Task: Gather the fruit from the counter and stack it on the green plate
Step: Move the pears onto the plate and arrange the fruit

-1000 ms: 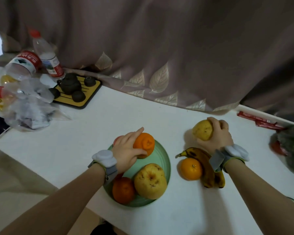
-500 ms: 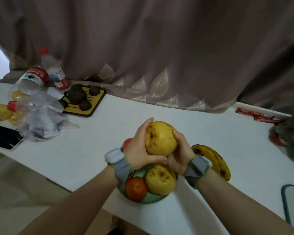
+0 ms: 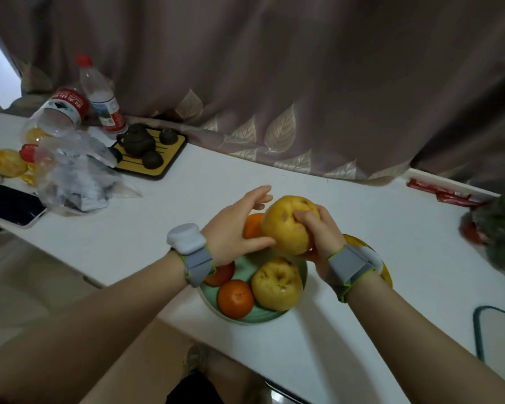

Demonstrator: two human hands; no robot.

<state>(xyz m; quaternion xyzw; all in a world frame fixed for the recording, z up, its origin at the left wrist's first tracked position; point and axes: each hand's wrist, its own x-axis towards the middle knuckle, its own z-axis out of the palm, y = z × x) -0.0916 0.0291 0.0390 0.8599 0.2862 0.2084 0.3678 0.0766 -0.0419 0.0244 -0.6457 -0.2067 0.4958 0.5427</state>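
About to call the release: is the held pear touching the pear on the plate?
Apart. Head view shows green plate between the held pear and the plate's pear.

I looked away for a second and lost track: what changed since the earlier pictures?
The right hand carried the yellow pear from the counter, left to above the green plate. The left hand let go of its orange and now steadies the pear, fingers open. The pear and orange at the plate's front stayed put.
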